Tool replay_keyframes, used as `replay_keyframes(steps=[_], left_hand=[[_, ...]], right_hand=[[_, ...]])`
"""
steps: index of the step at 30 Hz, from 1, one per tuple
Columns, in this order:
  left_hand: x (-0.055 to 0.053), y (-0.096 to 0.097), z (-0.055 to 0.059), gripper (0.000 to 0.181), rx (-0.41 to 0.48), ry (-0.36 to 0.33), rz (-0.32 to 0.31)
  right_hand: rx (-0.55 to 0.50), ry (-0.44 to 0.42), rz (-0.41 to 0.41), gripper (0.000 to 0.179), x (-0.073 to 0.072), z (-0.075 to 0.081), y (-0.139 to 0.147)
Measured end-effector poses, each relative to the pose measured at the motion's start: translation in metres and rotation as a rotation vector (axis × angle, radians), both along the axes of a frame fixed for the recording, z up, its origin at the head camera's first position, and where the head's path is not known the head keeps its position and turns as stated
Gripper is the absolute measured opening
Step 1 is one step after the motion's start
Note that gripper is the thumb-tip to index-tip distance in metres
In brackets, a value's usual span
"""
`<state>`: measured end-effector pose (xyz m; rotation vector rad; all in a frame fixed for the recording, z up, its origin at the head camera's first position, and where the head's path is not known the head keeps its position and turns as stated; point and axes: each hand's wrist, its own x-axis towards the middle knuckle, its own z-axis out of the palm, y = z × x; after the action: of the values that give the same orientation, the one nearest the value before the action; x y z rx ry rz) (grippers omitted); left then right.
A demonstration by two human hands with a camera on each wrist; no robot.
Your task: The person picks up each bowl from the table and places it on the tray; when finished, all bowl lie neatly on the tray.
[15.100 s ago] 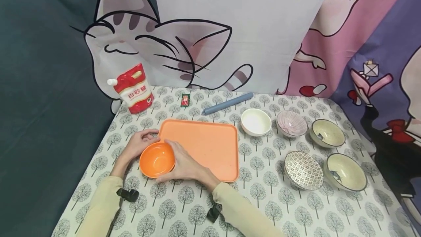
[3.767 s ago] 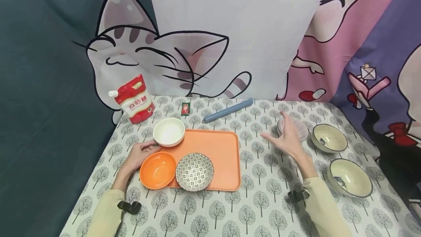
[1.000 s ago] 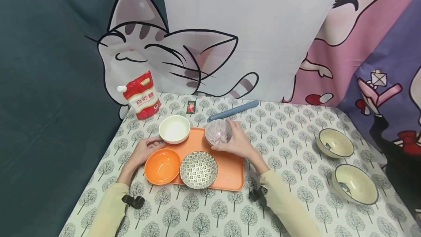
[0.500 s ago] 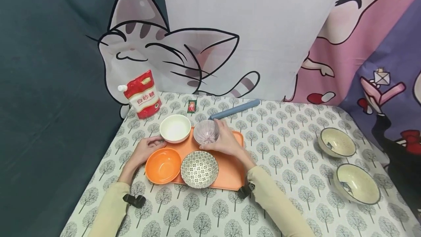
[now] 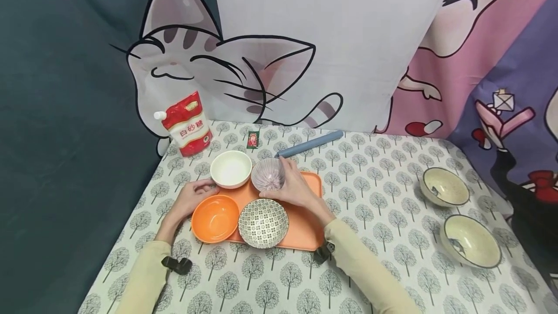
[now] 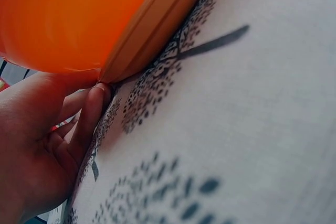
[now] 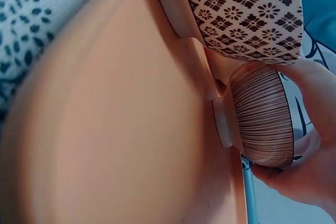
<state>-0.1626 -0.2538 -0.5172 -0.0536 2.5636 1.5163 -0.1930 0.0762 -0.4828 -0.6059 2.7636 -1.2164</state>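
In the head view my right hand [image 5: 296,185] holds a small bowl [image 5: 267,174] with fine purplish stripes by its rim, over the back of the orange tray [image 5: 305,227]. The right wrist view shows the thumb and a finger on opposite sides of this striped bowl [image 7: 262,116], its foot at the tray's surface. My left hand [image 5: 192,200] pinches the left edge of the tray, just beside the orange bowl [image 5: 215,219]; in the left wrist view the fingertips [image 6: 97,95] meet at the tray's edge. A white bowl [image 5: 231,169] and a patterned bowl [image 5: 263,223] stand alongside.
Two cream bowls with dark rims, one behind [image 5: 444,187] and one nearer [image 5: 471,241], stand on the right. Behind the tray lie a blue-grey rod [image 5: 310,143] and a small green-red packet [image 5: 253,139]. A red-and-white sugar pouch [image 5: 187,125] stands at the back left.
Since the oldest frame, the white, patterned and striped bowls have come from the right onto the tray. Over the last second my right hand slid the striped bowl left, against the white one.
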Motion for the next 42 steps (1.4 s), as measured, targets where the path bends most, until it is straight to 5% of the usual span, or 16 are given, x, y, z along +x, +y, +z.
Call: replay_keyframes(steps=[17,25,31,42], left_hand=[[0.0,-0.002,0.0,0.055,-0.018,-0.009,0.009],[-0.001,-0.002,-0.001,0.056,-0.001,-0.017,0.005],[0.0,-0.003,-0.001,0.055,-0.003,-0.016,0.003],[0.0,-0.001,0.001,0.053,0.018,-0.01,0.003]], right_hand=[[-0.051,-0.024,0.023,0.121,0.006,0.016,0.028],[-0.021,-0.026,-0.037,0.119,0.029,0.046,0.071],[-0.018,0.058,-0.104,0.115,0.049,0.066,0.111],[0.008,0.19,-0.301,0.113,0.08,0.073,0.188]])
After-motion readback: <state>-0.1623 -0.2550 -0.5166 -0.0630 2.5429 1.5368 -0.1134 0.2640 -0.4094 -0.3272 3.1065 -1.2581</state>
